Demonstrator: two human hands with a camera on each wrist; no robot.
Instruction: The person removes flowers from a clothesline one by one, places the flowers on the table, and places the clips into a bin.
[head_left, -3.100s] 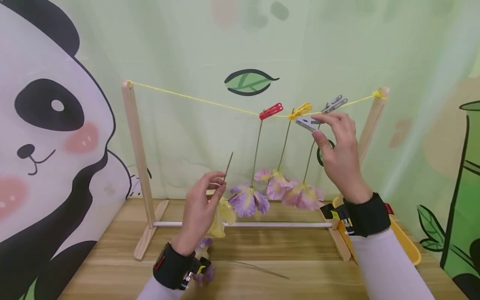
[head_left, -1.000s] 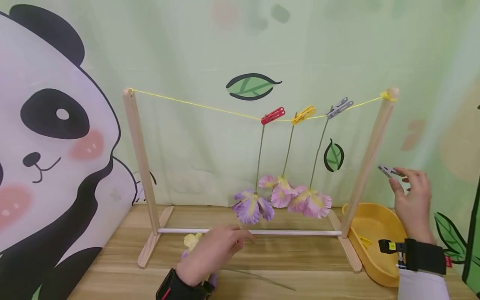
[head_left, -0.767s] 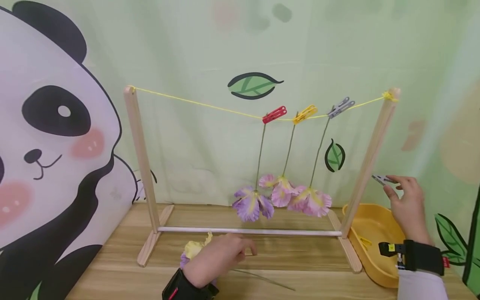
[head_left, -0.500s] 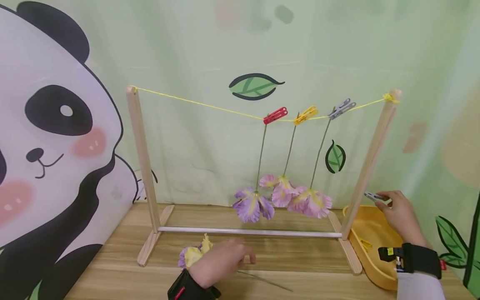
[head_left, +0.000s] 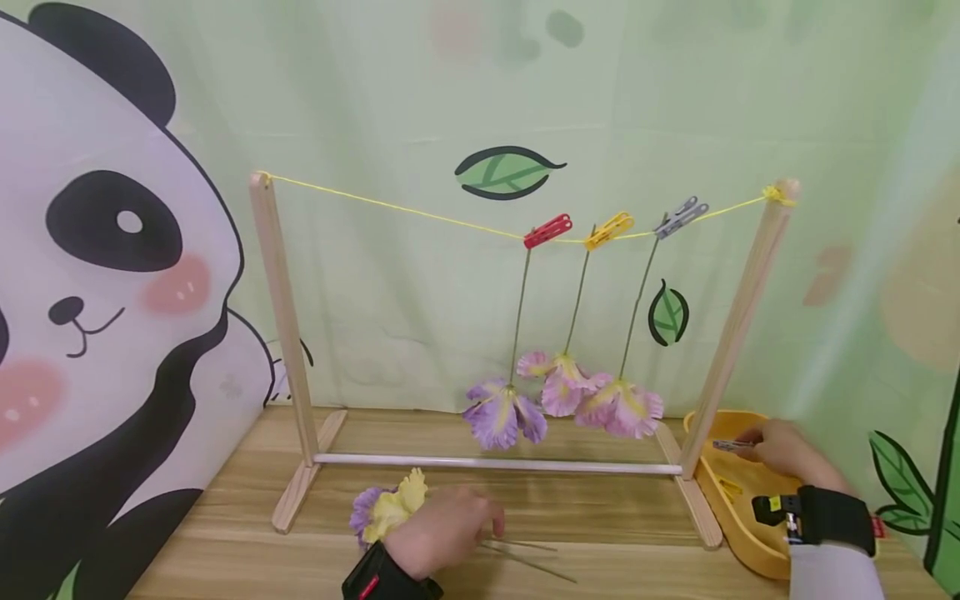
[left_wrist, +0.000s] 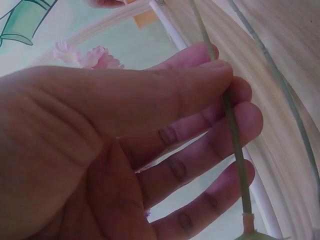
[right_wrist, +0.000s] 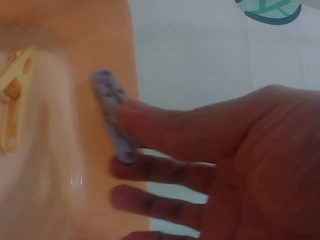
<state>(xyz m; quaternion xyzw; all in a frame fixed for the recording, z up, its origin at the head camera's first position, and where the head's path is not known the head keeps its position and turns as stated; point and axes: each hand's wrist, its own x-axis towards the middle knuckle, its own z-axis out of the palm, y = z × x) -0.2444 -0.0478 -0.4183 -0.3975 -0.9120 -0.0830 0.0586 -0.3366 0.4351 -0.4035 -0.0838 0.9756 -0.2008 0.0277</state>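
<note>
My left hand (head_left: 446,529) is low over the table and pinches the green stem (left_wrist: 235,135) of a yellow artificial flower (head_left: 397,508) between thumb and fingers. A purple flower (head_left: 363,517) lies beside the yellow one, partly covered by it; a second stem (left_wrist: 280,75) runs alongside. Over the yellow tray (head_left: 750,550), my right hand (head_left: 783,450) holds a grey clothespin (right_wrist: 114,122) between thumb and index finger. Inside that tray is a yellow clothespin (right_wrist: 15,100).
A yellow string (head_left: 405,200) sags between two wooden posts (head_left: 281,317). Red (head_left: 547,232), yellow (head_left: 609,231) and grey (head_left: 681,218) clothespins hang one purple flower (head_left: 498,412) and two pink flowers from it. A white rod (head_left: 487,463) joins the posts low down.
The left hand has lowered the yellow flower from in front of the string to the table. With the grey clothespin, the right hand has moved from the string rightward and down to the tray.
</note>
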